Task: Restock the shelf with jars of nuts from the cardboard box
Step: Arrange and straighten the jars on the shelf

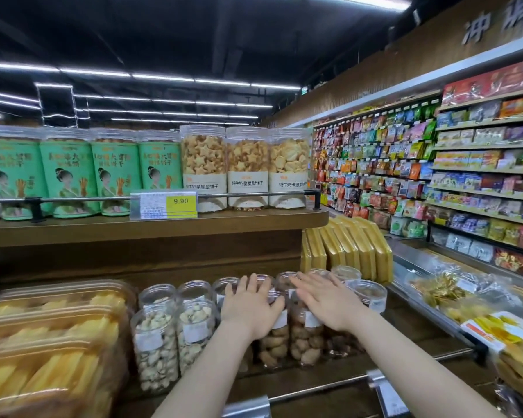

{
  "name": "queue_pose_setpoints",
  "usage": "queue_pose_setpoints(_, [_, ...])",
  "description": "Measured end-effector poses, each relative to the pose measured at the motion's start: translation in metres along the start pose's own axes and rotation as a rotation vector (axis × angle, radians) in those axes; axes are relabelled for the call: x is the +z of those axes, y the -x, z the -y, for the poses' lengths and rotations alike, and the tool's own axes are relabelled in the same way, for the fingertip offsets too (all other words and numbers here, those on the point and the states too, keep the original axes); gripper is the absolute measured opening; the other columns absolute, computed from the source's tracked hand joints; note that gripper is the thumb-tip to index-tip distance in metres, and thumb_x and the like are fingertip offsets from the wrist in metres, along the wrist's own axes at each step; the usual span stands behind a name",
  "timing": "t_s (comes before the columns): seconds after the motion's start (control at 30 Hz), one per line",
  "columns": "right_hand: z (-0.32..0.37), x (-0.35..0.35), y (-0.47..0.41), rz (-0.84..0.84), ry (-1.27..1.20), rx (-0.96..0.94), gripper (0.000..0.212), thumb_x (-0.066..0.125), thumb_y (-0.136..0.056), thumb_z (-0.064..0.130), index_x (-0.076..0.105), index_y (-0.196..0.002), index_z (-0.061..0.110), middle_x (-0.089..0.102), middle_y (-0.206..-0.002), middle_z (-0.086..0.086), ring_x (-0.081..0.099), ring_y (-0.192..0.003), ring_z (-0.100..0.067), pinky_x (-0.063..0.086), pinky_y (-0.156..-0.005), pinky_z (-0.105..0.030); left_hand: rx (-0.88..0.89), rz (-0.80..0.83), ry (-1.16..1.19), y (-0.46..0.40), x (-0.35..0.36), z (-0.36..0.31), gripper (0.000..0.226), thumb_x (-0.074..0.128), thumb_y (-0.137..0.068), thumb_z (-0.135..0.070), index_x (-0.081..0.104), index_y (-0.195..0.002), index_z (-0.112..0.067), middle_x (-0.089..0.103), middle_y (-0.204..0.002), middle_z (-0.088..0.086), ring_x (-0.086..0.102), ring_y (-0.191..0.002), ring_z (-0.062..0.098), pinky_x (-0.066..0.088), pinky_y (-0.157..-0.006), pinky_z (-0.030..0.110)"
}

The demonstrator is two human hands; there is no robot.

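Head view shows the left hand (248, 306) and right hand (329, 303), fingers spread wide and holding nothing, pressing on the lids of the nut jars (305, 336) toward the shelf's (329, 375) right end, likely squaring up the rows; no cardboard box is visible.

Light source: long white fluorescent ceiling tubes (163, 77) against a dark ceiling.
Brightness: shelves evenly lit, goods bright.
Glare: tubes bloom.
Distortion: wide-angle bending at edges.
Focus: soft throughout; far packets blurred.
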State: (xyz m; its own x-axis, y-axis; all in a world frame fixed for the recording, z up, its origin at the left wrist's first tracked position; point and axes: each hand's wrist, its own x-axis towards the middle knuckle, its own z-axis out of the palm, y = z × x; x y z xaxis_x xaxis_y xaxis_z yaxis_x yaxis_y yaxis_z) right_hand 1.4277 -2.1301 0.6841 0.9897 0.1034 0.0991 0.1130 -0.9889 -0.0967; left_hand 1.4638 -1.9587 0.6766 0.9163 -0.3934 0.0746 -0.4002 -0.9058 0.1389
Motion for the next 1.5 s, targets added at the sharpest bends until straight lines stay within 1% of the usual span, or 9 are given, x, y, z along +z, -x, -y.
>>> queue_pose_setpoints(0.4, [0.002,0.005,-0.013,0.023,-0.046,0.027,0.049,0.011,-0.1,0.044,0.016,-0.148,0.034,0.01,-0.158,0.008,0.006,-0.146,-0.013,0.003,-0.118,-0.04,0.053,-0.07,-0.008,0.002,0.003,0.005,0.061,0.021,-0.096,-0.053,0.015,-0.15,-0.026,0.011,-0.159,0.002,0.007,-0.146,0.018,0.007,-0.118,0.043])
queue_pose_setpoints(0.53, [0.003,0.002,-0.01,0.008,-0.106,0.003,0.051,0.015,-0.099,0.047,0.018,-0.147,0.033,0.011,-0.158,0.009,0.007,-0.145,-0.011,0.003,-0.118,-0.039,0.133,-0.247,0.046,0.015,0.002,0.008,0.058,0.024,-0.097,-0.051,0.025,-0.148,-0.023,0.023,-0.156,-0.001,0.016,-0.144,0.013,0.01,-0.118,0.04])
queue_pose_setpoints(0.63, [-0.007,-0.006,-0.003,-0.091,-0.2,-0.015,0.049,0.018,-0.099,0.046,0.024,-0.146,0.033,0.016,-0.157,0.009,0.011,-0.145,-0.01,0.005,-0.118,-0.037,0.103,-0.341,0.093,0.026,-0.006,0.015,0.055,0.028,-0.097,-0.05,0.031,-0.145,-0.025,0.028,-0.154,-0.004,0.019,-0.143,0.011,0.009,-0.117,0.042])
queue_pose_setpoints(0.9, [-0.078,-0.021,0.022,-0.123,-0.063,0.141,0.045,0.019,-0.1,0.039,0.029,-0.144,0.034,0.023,-0.155,0.01,0.017,-0.143,-0.009,0.011,-0.117,-0.042,0.227,-0.15,0.082,-0.003,-0.014,-0.063,0.063,0.032,-0.094,-0.055,0.028,-0.147,-0.02,0.021,-0.157,0.005,0.016,-0.144,0.021,0.01,-0.116,0.046])
queue_pose_setpoints(1.03, [-0.097,-0.018,0.014,-0.084,-0.037,0.172,0.046,0.023,-0.1,0.038,0.024,-0.146,0.034,0.018,-0.156,0.007,0.014,-0.144,-0.011,0.011,-0.119,-0.042,0.163,0.028,0.027,-0.037,-0.006,-0.088,0.066,0.023,-0.094,-0.058,0.011,-0.15,-0.027,0.006,-0.159,0.007,0.004,-0.146,0.029,0.004,-0.116,0.053])
queue_pose_setpoints(1.1, [-0.096,-0.014,0.008,-0.056,-0.061,0.127,0.047,0.024,-0.101,0.032,0.023,-0.147,0.028,0.017,-0.157,0.006,0.012,-0.145,-0.01,0.007,-0.118,-0.034,0.167,0.105,-0.007,-0.046,0.001,-0.091,0.062,0.018,-0.095,-0.058,0.005,-0.15,-0.033,-0.001,-0.16,0.003,0.0,-0.146,0.03,0.002,-0.116,0.056])
queue_pose_setpoints(1.2, [-0.095,-0.004,0.0,-0.104,-0.116,0.075,0.046,0.025,-0.101,0.026,0.029,-0.146,0.018,0.022,-0.156,0.003,0.015,-0.143,-0.009,0.005,-0.114,-0.021,0.179,0.12,-0.011,-0.053,0.007,-0.091,0.058,0.015,-0.096,-0.054,0.003,-0.15,-0.035,-0.003,-0.16,0.0,-0.002,-0.147,0.027,0.001,-0.116,0.054])
queue_pose_setpoints(1.3, [-0.098,0.004,-0.001,-0.142,-0.139,0.087,0.045,0.026,-0.101,0.028,0.033,-0.144,0.017,0.027,-0.154,0.001,0.019,-0.142,-0.011,0.008,-0.115,-0.023,0.22,0.138,-0.012,-0.053,0.007,-0.089,0.057,0.015,-0.097,-0.052,0.003,-0.15,-0.035,-0.005,-0.16,0.0,-0.003,-0.147,0.025,0.001,-0.115,0.053])
queue_pose_setpoints(1.5, [-0.097,0.002,-0.001,-0.07,-0.126,0.118,0.047,0.021,-0.101,0.034,0.027,-0.146,0.021,0.022,-0.156,0.003,0.016,-0.144,-0.014,0.01,-0.119,-0.034,0.239,0.102,0.058,-0.051,0.009,-0.087,0.057,0.016,-0.098,-0.05,0.006,-0.151,-0.03,-0.001,-0.16,-0.001,-0.002,-0.147,0.02,-0.002,-0.115,0.052])
